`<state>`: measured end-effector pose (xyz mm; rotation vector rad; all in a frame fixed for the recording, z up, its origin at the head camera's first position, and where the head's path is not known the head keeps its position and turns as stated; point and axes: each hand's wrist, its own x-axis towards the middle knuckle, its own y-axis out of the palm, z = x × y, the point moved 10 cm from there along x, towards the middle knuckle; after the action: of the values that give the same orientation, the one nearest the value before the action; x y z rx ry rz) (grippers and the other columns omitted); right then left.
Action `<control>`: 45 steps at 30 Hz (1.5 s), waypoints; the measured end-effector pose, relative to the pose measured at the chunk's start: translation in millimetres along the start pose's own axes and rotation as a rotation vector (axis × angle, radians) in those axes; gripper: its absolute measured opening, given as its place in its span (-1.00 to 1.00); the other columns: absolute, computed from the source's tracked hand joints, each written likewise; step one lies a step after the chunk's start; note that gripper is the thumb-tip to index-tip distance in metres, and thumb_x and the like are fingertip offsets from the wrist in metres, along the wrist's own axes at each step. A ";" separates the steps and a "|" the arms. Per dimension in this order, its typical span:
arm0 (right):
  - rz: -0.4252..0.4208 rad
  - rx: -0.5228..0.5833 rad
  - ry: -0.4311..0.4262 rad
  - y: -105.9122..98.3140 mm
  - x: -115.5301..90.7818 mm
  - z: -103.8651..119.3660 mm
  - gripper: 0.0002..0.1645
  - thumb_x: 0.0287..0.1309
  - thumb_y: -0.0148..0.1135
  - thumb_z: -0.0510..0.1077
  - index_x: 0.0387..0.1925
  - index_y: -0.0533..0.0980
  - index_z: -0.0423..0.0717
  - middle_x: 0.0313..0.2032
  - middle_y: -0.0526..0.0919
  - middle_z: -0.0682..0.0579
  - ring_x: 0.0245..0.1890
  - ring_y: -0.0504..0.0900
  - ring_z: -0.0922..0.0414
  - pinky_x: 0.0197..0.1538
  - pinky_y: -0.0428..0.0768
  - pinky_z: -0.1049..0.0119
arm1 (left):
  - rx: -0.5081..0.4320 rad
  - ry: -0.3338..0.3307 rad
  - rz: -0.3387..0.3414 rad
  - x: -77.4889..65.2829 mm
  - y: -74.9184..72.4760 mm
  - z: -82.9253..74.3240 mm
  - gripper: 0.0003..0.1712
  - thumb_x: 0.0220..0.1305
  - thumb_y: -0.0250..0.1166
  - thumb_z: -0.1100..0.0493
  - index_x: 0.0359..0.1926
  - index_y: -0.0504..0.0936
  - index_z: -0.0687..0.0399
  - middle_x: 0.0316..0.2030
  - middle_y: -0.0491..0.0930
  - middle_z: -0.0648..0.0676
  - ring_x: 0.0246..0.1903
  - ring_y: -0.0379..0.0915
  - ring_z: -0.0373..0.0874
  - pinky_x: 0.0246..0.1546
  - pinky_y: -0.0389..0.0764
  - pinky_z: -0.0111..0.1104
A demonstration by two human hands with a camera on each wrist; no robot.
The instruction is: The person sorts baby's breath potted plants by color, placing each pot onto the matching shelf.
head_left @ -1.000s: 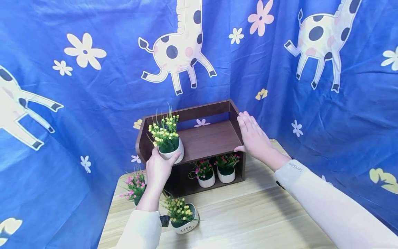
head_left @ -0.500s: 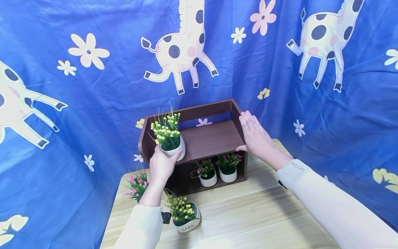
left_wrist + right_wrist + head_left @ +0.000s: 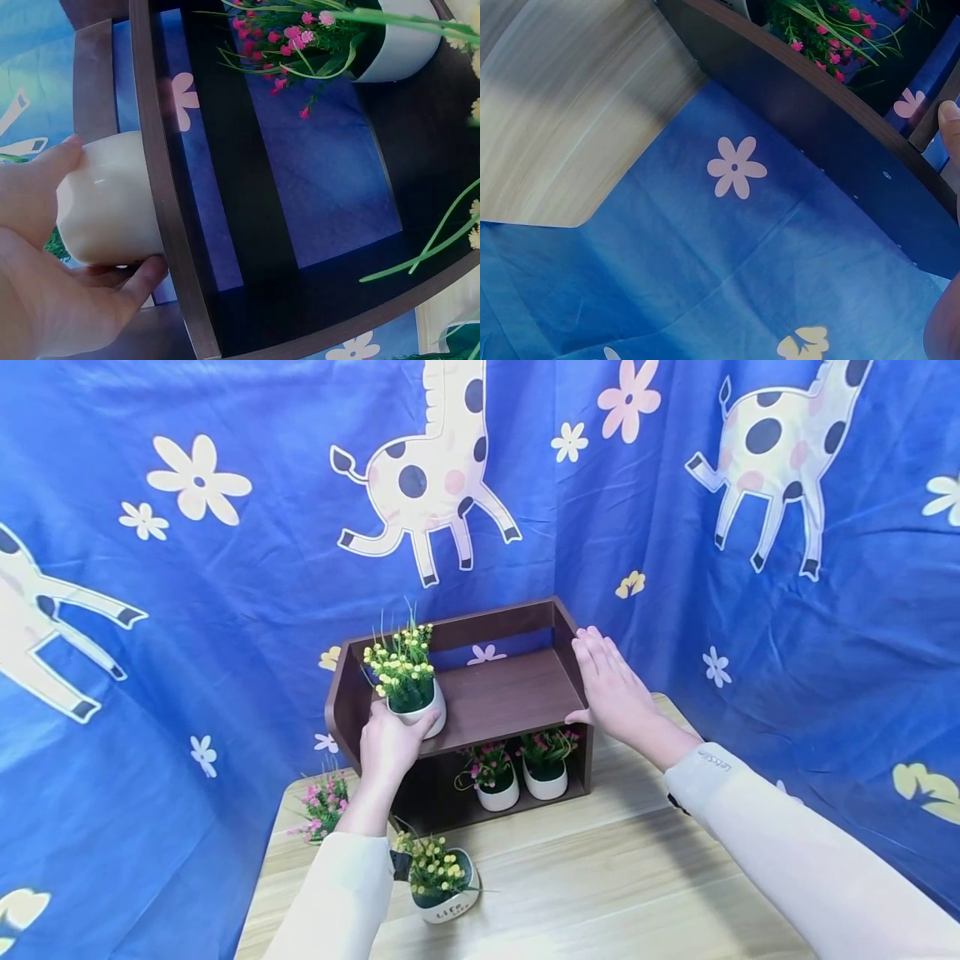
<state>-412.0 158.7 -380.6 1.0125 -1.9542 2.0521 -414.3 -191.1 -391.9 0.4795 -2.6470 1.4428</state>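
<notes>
My left hand (image 3: 390, 739) holds a white pot of yellow flowers (image 3: 403, 672) at the left end of the upper shelf. In the left wrist view, thumb and fingers lie on either side of the white pot (image 3: 112, 199), close to the shelf's front edge. The dark brown two-tier shelf (image 3: 502, 697) stands on a wooden table. Against its right side panel rests my right hand (image 3: 618, 693), fingers straight and thumb by the front edge. The right wrist view catches only part of this hand (image 3: 951, 131) beside the dark panel (image 3: 795, 127).
Two white pots with pink flowers, one (image 3: 498, 789) left of the other (image 3: 546, 779), sit on the lower tier. A yellow-flowered pot (image 3: 446, 893) stands on the table (image 3: 600, 877) in front. Pink flowers (image 3: 324, 806) show left of my forearm. Blue patterned cloth (image 3: 262, 577) hangs behind.
The held flower pot has shifted slightly back and right on the upper shelf, with my left hand still around it. My right hand stays at the side panel.
</notes>
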 end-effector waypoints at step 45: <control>-0.017 -0.006 -0.003 0.7 0.6 -1.5 0.68 -0.47 0.67 0.41 0.52 -0.04 -0.25 0.57 -0.02 -0.23 0.62 -0.08 -0.12 0.66 -0.05 0.02 | -0.109 0.062 0.152 -28.6 -14.4 -3.4 0.50 0.04 0.25 -0.59 0.60 -0.34 0.17 0.61 -0.17 0.28 0.57 -0.10 0.27 0.49 0.17 0.18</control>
<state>-413.4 159.8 -380.8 1.0277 -1.9451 2.0359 -383.0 -189.0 -384.9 0.2243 -2.7459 1.3181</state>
